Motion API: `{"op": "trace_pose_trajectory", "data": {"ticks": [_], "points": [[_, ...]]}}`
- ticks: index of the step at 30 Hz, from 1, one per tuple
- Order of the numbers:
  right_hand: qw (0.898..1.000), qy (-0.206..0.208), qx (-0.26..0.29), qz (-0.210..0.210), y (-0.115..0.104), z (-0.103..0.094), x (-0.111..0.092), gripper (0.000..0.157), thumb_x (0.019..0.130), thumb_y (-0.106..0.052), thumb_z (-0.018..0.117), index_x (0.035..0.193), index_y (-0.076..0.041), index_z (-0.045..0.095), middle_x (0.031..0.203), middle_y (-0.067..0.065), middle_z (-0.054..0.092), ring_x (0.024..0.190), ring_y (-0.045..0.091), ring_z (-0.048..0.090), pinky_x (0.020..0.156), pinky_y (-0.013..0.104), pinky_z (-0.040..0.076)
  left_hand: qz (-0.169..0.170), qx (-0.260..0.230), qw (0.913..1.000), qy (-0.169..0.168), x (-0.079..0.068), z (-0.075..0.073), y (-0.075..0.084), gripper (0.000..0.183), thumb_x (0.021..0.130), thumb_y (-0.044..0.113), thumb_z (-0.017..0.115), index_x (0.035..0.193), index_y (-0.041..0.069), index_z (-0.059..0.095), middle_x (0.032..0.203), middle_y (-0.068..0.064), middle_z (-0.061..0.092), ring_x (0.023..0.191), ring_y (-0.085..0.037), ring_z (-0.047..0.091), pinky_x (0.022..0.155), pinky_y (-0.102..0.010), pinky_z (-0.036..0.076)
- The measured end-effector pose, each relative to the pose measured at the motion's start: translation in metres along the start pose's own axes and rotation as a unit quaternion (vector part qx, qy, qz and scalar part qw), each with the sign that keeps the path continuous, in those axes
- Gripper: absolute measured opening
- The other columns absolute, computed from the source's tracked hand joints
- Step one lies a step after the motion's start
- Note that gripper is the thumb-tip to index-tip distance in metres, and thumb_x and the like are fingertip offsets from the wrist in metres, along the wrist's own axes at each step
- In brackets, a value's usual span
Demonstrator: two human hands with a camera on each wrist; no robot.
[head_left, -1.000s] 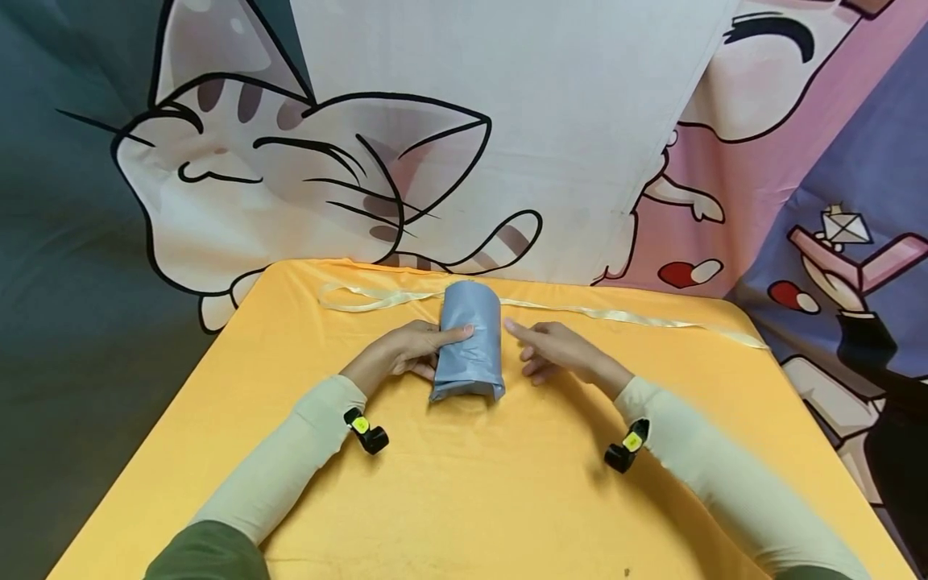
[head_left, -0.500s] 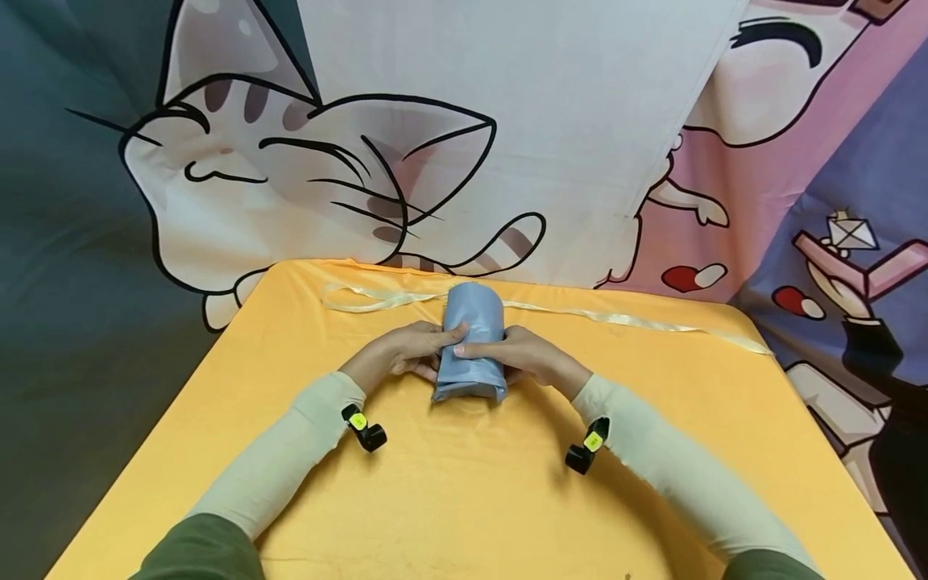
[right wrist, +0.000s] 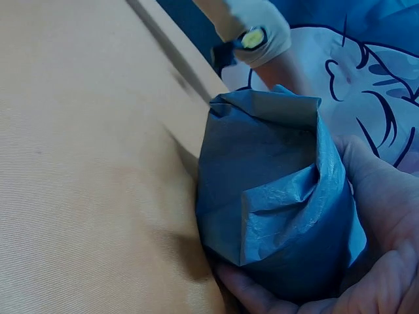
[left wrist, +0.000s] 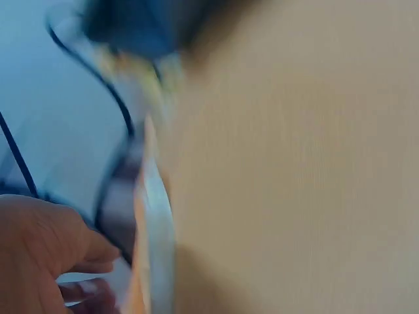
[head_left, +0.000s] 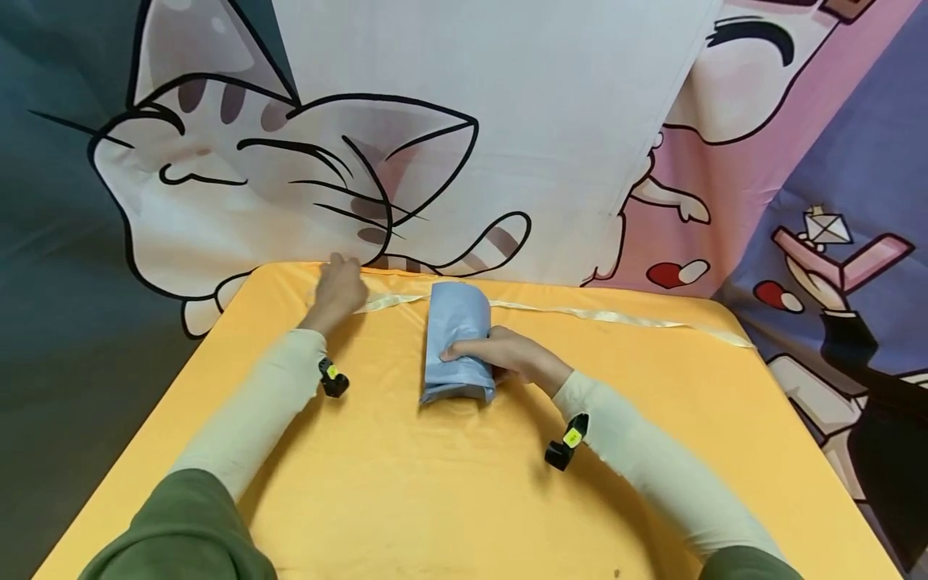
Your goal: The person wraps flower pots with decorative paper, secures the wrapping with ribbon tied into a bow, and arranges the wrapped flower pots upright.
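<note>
A cylinder wrapped in blue-grey paper (head_left: 458, 322) lies on the yellow cloth, its folded end toward me. My right hand (head_left: 511, 353) grips its right side, thumb on top. In the right wrist view the fingers curl under the wrapped bundle (right wrist: 275, 190), and creased flaps of paper show at its end. A pale yellow ribbon (head_left: 602, 314) runs behind and beneath the cylinder, across the far part of the table. My left hand (head_left: 337, 292) is over the ribbon's left end, fingers loosely bent. The left wrist view shows the hand (left wrist: 55, 261) beside the ribbon (left wrist: 159, 242), nothing visible between its fingers.
The yellow-clothed table (head_left: 406, 491) ends at a far edge just past the ribbon. Behind it hangs a printed cartoon backdrop (head_left: 565, 145). Each wrist carries a small black camera (head_left: 560, 453).
My right hand came in from the right and took hold of the wrapped cylinder. My left hand then let go and moved left and away to the ribbon's end.
</note>
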State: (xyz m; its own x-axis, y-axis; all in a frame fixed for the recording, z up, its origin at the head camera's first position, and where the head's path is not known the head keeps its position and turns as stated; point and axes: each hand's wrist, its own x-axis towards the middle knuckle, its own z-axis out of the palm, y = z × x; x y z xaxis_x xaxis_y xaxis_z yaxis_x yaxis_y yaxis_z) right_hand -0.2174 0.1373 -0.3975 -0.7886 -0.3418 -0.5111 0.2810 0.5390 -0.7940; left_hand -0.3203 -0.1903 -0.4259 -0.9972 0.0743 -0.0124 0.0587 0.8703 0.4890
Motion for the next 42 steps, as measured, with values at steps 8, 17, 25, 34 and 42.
{"op": "trace_pose_trajectory", "data": {"ticks": [8, 17, 25, 34, 42], "points": [[1.0, -0.009, -0.005, 0.002, 0.0, 0.004, 0.004, 0.072, 0.086, -0.053, 0.091, 0.129, -0.002, 0.064, 0.123, 0.007, 0.073, 0.108, 0.019, 0.073, 0.085, 0.033, 0.065, -0.005, 0.046, 0.9979, 0.044, -0.015, -0.015, -0.038, 0.017, 0.101, 0.001, 0.053, 0.087, 0.002, 0.063, 0.101, -0.025, 0.063, 0.104, -0.048, 0.045, 0.095, -0.061, 0.031], [1.0, -0.01, -0.004, 0.006, -0.002, 0.0, 0.001, 0.074, 0.086, -0.054, 0.09, 0.133, -0.004, 0.061, 0.123, 0.007, 0.074, 0.108, 0.019, 0.072, 0.084, 0.032, 0.064, -0.062, 0.136, 0.9816, 0.118, -0.007, -0.059, -0.066, 0.025, 0.106, 0.002, 0.047, 0.108, -0.014, 0.066, 0.111, -0.04, 0.066, 0.109, -0.063, 0.064, 0.093, -0.071, 0.057], [1.0, -0.011, -0.017, 0.0, -0.002, 0.002, 0.004, 0.075, 0.085, -0.057, 0.091, 0.131, -0.004, 0.063, 0.124, 0.006, 0.073, 0.108, 0.018, 0.071, 0.085, 0.031, 0.062, -0.065, 0.22, 0.9668, 0.113, -0.017, -0.088, -0.098, 0.021, 0.107, -0.003, 0.054, 0.114, -0.022, 0.06, 0.112, -0.042, 0.058, 0.107, -0.061, 0.062, 0.079, -0.066, 0.06], [1.0, -0.008, -0.015, -0.001, -0.003, 0.001, 0.002, 0.073, 0.086, -0.056, 0.09, 0.131, -0.004, 0.063, 0.122, 0.006, 0.074, 0.107, 0.018, 0.072, 0.086, 0.031, 0.062, -0.034, 0.178, 0.9791, 0.093, -0.023, -0.078, -0.096, 0.037, 0.109, 0.009, 0.053, 0.131, -0.02, 0.055, 0.125, -0.046, 0.054, 0.117, -0.066, 0.055, 0.087, -0.073, 0.057], [1.0, -0.008, -0.011, 0.001, -0.003, 0.002, 0.0, 0.075, 0.086, -0.055, 0.09, 0.131, -0.002, 0.063, 0.119, 0.008, 0.075, 0.102, 0.019, 0.074, 0.083, 0.032, 0.064, 0.021, 0.08, 0.992, 0.095, -0.033, -0.035, -0.03, 0.049, 0.114, 0.029, 0.056, 0.136, -0.014, 0.058, 0.128, -0.037, 0.057, 0.11, -0.053, 0.057, 0.095, -0.064, 0.054]]}}
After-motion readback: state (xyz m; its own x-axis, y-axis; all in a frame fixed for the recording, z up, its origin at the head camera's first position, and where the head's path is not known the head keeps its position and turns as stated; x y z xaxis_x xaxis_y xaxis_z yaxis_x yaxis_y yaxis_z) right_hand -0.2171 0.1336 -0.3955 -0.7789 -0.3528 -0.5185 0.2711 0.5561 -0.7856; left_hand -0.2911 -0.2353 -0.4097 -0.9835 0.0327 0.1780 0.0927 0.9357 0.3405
